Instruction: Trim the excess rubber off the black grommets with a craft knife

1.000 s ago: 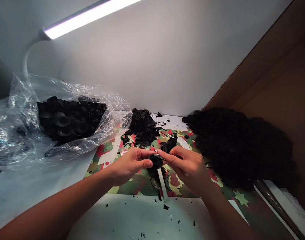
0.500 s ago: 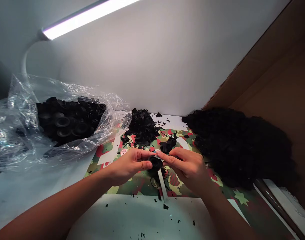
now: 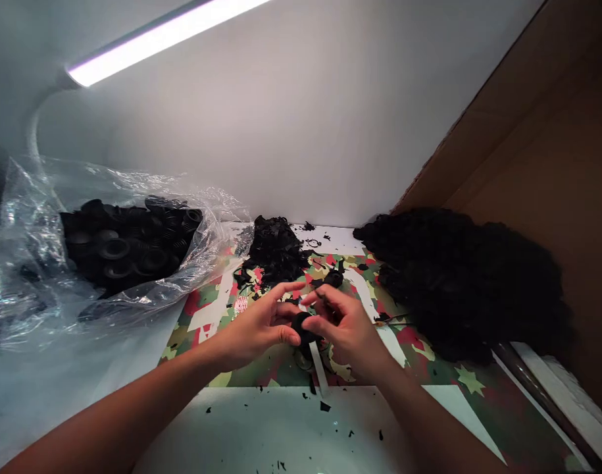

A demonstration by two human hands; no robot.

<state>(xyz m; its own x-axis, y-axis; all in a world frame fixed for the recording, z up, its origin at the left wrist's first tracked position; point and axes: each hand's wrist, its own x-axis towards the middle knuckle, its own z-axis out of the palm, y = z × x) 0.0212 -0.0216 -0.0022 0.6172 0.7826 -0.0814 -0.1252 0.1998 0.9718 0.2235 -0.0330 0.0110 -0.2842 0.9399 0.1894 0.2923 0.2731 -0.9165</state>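
Note:
My left hand [image 3: 261, 327] holds a round black rubber part [image 3: 301, 325] between thumb and fingers, with its index finger stretched out above. My right hand [image 3: 347, 329] is curled against the same part from the other side, its thumb tip on the part's face. A thin dark scrap shows by the right index finger; whether it is gripped I cannot tell. Below the hands, a narrow white strip [image 3: 319, 368] lies on the patterned paper. Close behind them sits a small clump of black trimmings [image 3: 334, 276]. The part's underside is hidden by fingers.
A clear plastic bag [image 3: 222, 210] full of black ribbed rubber parts [image 3: 116, 249] stands at left. Black scraps [image 3: 275, 250] are heaped at the back. A large black pile [image 3: 468, 283] lies right, against a cardboard sheet [image 3: 537, 125]. A thin tool [image 3: 393, 320] lies before it. A lamp [image 3: 167, 39] hangs above.
My right hand has drawn its straightened fingers back into a curl, thumb now on the part's face. My left index finger has lifted away. The thin tool at right shows more clearly. The view has shifted slightly.

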